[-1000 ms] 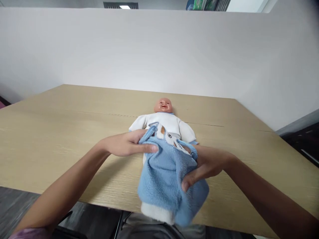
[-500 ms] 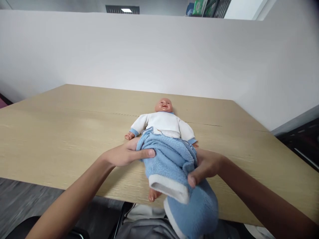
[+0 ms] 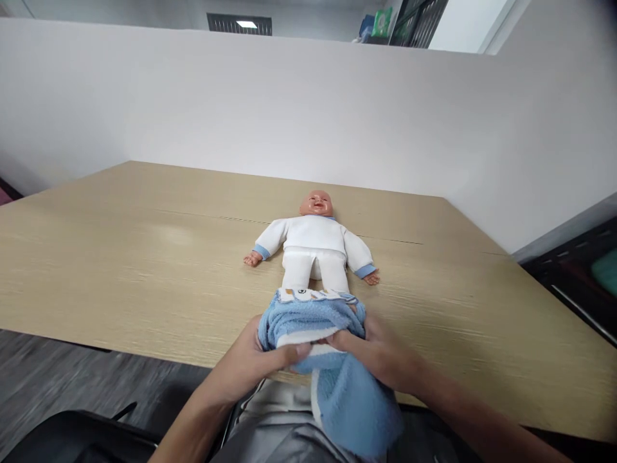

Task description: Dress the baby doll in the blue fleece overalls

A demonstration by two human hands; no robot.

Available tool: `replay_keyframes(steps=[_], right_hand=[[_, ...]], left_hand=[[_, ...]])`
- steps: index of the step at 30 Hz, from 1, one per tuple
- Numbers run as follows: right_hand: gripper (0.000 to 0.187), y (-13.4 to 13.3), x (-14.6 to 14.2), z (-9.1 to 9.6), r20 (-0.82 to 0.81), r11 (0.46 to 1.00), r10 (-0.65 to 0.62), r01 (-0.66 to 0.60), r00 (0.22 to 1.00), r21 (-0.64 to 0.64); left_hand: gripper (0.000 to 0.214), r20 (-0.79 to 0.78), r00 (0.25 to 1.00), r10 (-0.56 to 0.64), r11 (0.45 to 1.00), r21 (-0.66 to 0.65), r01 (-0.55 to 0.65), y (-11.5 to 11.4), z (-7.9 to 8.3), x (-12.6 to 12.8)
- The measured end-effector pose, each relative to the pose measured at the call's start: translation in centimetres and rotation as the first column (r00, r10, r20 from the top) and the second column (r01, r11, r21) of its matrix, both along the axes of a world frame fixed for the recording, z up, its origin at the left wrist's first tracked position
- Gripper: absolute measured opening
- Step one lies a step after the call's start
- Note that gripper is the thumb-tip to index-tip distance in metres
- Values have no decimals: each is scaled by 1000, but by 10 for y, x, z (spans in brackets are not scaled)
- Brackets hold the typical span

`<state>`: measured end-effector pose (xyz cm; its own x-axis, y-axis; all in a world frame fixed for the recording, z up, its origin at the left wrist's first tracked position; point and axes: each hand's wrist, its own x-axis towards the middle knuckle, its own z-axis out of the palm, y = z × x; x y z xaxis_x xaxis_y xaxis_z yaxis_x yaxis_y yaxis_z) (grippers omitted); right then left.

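A baby doll (image 3: 315,235) lies face up on the table, its head away from me. It wears a white top with blue cuffs, and its white cloth thighs show. Light blue fleecy pants (image 3: 308,315) with white trim are bunched around its lower legs, covering its feet. My left hand (image 3: 255,357) grips the bunched cloth on the left, thumb on top. On the right, my right hand (image 3: 373,350) pinches the same pants, its thumb near the white band. One pant leg hangs down over the table's front edge.
The wooden table (image 3: 159,270) reaches back to a white partition (image 3: 289,103). A black chair (image 3: 91,437) stands at the lower left. Dark shelving or a rack (image 3: 578,283) is at the right edge.
Both hands have pulled the pants down from the doll's waist toward me, baring its white thighs. The hands have come closer together.
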<state>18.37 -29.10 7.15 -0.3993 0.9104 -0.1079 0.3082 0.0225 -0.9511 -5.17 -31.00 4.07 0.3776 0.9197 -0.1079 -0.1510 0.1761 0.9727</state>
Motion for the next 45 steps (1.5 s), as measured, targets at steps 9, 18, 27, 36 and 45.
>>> replay_keyframes(steps=[9,18,27,36,45], right_hand=[[15,19,-18,-28,238,957,-166,98,957,271],[13,71,-16,-39,315,938,-251,150,916,312],[12,44,-16,-1,395,968,18,-115,918,223],[58,31,-22,-33,550,921,-15,-202,835,332],[54,55,-6,-40,337,921,108,-221,935,320]], left_hand=[[38,-358,908,219,973,147,-177,25,-23,15],[35,-444,855,267,940,316,-129,74,-27,9],[42,-426,891,158,975,212,-72,28,-15,-3],[23,-718,673,178,965,262,24,18,-51,1],[42,-432,858,279,934,328,-139,20,-67,-4]])
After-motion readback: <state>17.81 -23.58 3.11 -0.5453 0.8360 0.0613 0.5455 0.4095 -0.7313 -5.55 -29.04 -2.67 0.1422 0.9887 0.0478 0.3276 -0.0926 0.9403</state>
